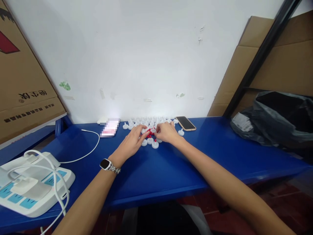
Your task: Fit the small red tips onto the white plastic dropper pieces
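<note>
Both my hands reach to the far middle of the blue table (171, 169). My left hand (133, 141), with a watch on the wrist, and my right hand (166, 132) meet over a cluster of small red pieces (149, 133) and pinch at them with their fingertips. Small white round parts with pegs (151, 143) lie just in front of the fingers, and several more white parts (146, 121) are spread along the wall behind. What each fingertip holds is too small to make out.
A phone (186, 123) lies face up right of the hands. A white power strip with cables (31, 186) sits at the near left. A black plastic bag (278, 120) rests at the right. Cardboard boxes (22, 85) stand at both sides.
</note>
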